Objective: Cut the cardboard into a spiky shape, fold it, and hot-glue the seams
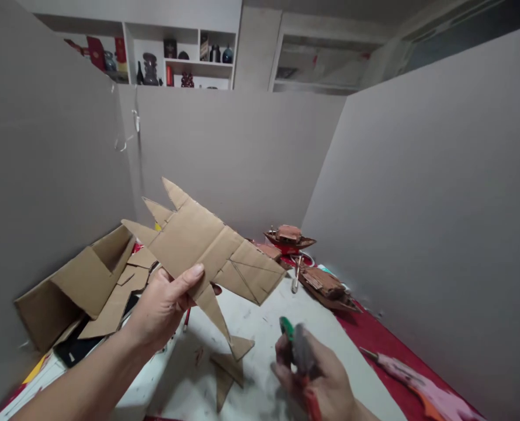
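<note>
My left hand [167,301] grips a flat cardboard cutout [198,234], raised and tilted above the table, with the thumb on its face. Several pointed spikes stick out at its upper left. Drawn lines cross its right part, and a narrow strip hangs from its lower edge. My right hand [325,374], smeared by motion, is closed around a tool [301,351] with green, grey and red parts; its kind is too blurred to name. Below the cutout, small cardboard scraps [227,374] lie on the white work surface [269,339].
Cardboard pieces [80,280] are piled at the left. Model boats [325,286] stand at the back right. A pink glue gun [413,380] lies on the red cloth [365,339] at the right. Grey partitions [234,146] enclose the table, with shelves [181,61] beyond.
</note>
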Tool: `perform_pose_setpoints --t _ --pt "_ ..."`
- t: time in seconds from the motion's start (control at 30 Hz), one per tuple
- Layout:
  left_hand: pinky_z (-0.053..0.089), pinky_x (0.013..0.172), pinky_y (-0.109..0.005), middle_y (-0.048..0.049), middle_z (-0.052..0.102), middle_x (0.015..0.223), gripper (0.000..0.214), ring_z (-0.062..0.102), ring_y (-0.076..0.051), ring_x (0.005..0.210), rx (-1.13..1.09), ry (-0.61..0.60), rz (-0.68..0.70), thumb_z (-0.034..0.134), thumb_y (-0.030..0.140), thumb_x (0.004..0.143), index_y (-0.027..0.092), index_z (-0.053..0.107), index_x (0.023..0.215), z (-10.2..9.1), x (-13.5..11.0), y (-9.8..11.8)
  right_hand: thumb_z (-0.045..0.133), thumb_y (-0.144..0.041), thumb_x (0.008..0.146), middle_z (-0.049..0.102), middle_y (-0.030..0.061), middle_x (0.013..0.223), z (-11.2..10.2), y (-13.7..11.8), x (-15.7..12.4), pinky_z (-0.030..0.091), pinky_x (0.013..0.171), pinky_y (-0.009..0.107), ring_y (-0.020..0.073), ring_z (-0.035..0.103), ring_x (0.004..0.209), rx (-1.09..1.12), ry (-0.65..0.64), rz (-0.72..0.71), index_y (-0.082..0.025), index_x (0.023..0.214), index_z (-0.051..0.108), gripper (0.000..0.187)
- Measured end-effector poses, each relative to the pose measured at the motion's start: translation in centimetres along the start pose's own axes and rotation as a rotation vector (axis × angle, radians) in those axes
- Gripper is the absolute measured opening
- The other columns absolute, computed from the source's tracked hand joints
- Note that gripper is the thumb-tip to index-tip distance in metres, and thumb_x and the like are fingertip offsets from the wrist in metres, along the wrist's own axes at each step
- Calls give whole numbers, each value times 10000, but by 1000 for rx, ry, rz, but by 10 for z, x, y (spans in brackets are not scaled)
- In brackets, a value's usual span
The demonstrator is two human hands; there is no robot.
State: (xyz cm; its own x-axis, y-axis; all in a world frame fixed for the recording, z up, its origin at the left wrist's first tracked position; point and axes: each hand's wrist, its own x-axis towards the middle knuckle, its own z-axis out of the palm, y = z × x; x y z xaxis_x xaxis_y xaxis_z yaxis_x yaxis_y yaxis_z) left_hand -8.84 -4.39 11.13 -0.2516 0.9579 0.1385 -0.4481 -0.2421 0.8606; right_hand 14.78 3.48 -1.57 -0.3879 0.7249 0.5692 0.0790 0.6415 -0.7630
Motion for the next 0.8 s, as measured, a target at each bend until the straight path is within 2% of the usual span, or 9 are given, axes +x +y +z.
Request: perform_pose_setpoints --t 0.07,0.13,0.2,0.3,0.5,0.57,0.63,0.7,0.8 --pt "526 573 -198 -22 709 652 146 662 -138 629 -38 28 16 818 249 690 146 716 670 -3 1 3 759 -403 657 559 15 610 -1 -1 3 458 514 288 186 519 539 -134 -99 -98 -236 738 593 248" --pt "546 601 -208 -43 740 743 144 679 -146 669 -51 51 26 808 246 705 141 742 776 -5 1 6 743 -408 650 496 -20 558 0 -3 8 408 489 258 151 451 494 -220 -227 -162 -236 677 524 280" --pt "554 583 -212 -49 744 757 177 677 -143 652 -56 59 13 808 254 704 137 749 823 -7 1 8 708 -393 684 421 -57 529 2 -3 12 338 458 230 115 370 463 -261 -353 -162 -232 663 436 317" --pt "513 467 -172 -32 719 671 154 658 -128 582 -78 31 -17 825 259 676 139 731 698 -7 0 8 648 -399 730 374 -74 545 3 0 15 294 466 221 104 335 481 -282 -465 -123 -232 680 362 334" --pt "524 418 -204 -15 683 595 133 645 -141 533 -108 -21 -39 810 253 685 152 734 728 -6 -1 7 553 -543 786 424 -55 577 -2 4 14 309 503 235 121 358 516 -291 -487 -82 -224 744 408 352" --pt "532 416 -220 -9 652 536 194 618 -134 491 -87 -37 -39 795 264 700 155 681 588 -7 0 7 531 -574 797 446 -49 578 -4 1 15 317 495 234 123 372 508 -274 -514 -70 -224 751 416 371" --pt "532 419 -220 5 579 437 387 594 -126 459 -65 -51 -35 779 283 719 167 559 423 -7 0 7 530 -595 799 480 -37 589 -6 -5 17 335 486 235 131 398 502 -263 -526 -74 -225 770 447 381" --pt "525 418 -214 15 506 363 508 587 -128 445 -49 -58 -30 773 302 723 180 460 343 -7 0 7 545 -615 791 521 -16 608 -8 -13 18 373 500 246 152 442 514 -269 -478 -89 -227 801 502 391" --pt "523 429 -215 4 500 340 528 582 -130 429 -13 -64 -28 778 334 712 182 454 324 -5 -1 7 584 -629 770 575 18 630 -9 -26 18 433 545 276 189 503 547 -287 -363 -99 -239 823 578 394"
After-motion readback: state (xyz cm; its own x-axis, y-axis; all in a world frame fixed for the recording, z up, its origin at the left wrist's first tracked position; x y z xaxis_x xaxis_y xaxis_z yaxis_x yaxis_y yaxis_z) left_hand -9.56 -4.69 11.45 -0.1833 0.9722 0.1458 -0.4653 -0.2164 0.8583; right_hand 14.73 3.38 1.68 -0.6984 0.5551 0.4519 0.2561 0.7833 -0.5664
